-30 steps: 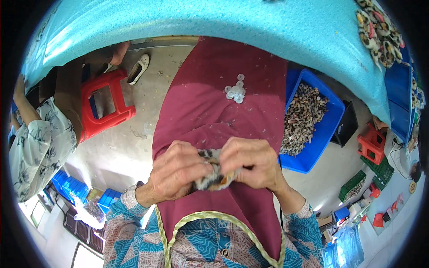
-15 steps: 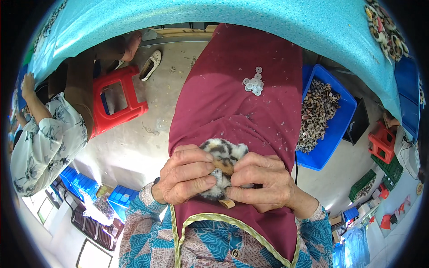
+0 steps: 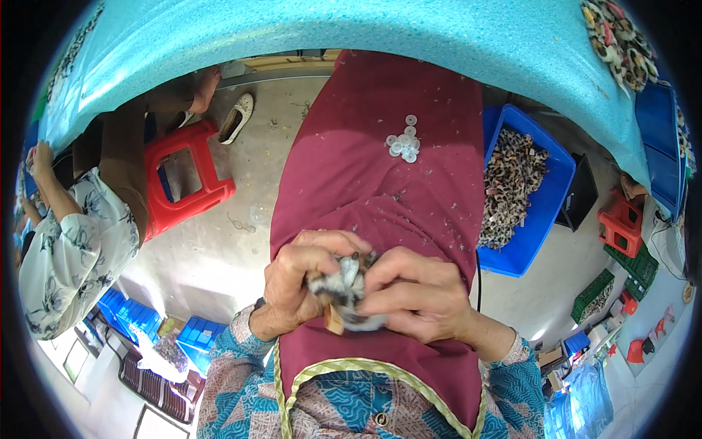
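A small spotted plush piece (image 3: 333, 287) of white, black and brown fur is gripped between both hands, just above my lap. My left hand (image 3: 291, 282) is closed around its left side, the thumb near the top. On the other side, the fingers of my right hand (image 3: 424, 296) pinch the fur, slightly blurred by motion. A pale, shiny patch shows on top between the hands; I cannot tell what it is. A tan tab (image 3: 334, 320) sticks out at the bottom. Farther up, several translucent plastic washers (image 3: 404, 143) lie in a small pile on the maroon apron (image 3: 365, 190).
A turquoise-covered table (image 3: 307, 25) spans the far side, with spotted plush pieces (image 3: 620, 45) at its right. Right of my lap stands a blue bin (image 3: 545, 212) full of spotted pieces. At the left, a person (image 3: 80, 234) sits by a red stool (image 3: 212, 194).
The plush piece has been turned over and shifted left, so the pale patch and tan tab face differently. Both hands have changed their grip. The whole view has shifted slightly.
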Demonstrator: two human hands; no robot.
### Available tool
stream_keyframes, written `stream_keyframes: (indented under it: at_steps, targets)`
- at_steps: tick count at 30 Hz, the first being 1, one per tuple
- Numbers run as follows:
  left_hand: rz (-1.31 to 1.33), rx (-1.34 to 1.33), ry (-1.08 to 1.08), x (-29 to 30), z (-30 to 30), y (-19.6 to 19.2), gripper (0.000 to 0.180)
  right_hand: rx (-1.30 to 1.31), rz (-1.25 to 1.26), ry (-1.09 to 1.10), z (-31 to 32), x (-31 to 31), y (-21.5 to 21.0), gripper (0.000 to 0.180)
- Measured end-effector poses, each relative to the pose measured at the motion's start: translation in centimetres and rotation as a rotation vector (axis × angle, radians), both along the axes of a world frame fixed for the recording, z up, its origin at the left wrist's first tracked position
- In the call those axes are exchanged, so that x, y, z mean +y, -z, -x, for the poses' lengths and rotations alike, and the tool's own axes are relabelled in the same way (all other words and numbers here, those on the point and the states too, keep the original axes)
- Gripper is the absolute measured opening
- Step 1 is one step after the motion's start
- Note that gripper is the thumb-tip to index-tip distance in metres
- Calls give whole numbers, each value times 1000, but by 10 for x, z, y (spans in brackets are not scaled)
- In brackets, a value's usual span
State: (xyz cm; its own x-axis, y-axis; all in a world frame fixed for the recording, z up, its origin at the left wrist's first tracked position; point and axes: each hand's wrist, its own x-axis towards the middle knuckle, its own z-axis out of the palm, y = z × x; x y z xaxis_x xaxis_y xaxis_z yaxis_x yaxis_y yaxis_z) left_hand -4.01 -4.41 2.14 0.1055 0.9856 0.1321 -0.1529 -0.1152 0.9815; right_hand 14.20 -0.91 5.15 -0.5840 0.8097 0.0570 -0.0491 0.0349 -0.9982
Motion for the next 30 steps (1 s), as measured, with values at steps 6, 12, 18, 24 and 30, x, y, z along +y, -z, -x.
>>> stream_keyframes:
  at_steps: [6,12,18,24,30]
  targets:
    - [195,145,38,-5,7,11,9,149,299,-438,-11,12,25,13]
    - [-173,248,134,1,-2,12,22,-591,-175,243,-33,90,90,10]
    - [-196,260,128,-3,0,13,23,-907,-381,155,-25,124,137,8]
    - [-142,225,111,-3,4,14,27,-1049,-418,76,-23,127,128,9]
    - [-233,201,118,-4,11,17,10,-231,315,109,7,63,52,7]
